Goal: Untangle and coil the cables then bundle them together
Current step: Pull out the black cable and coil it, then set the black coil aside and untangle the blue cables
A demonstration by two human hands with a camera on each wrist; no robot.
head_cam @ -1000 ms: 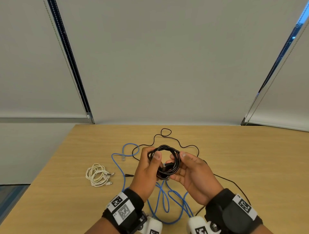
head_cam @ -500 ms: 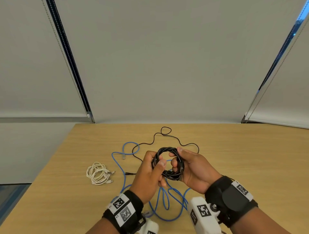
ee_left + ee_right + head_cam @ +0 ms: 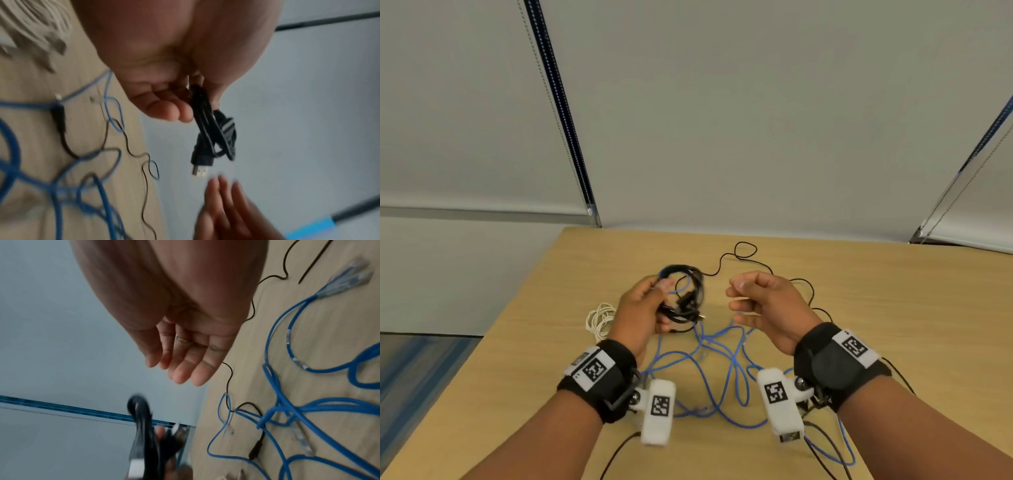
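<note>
The left hand (image 3: pixel 642 308) holds the coiled black cable (image 3: pixel 685 294) in curled fingers above the table (image 3: pixel 893 308); at 3 o'clock from it, the right hand (image 3: pixel 767 305) is empty, its fingers loosely bent

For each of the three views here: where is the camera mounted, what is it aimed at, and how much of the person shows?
Head: looks forward and down at the table; both forearms, left hand, right hand.
Left wrist: looks along the left palm at the black coil it grips.
Right wrist: looks along the empty right palm; blue cable below.
All three share coil and blue cable.
</note>
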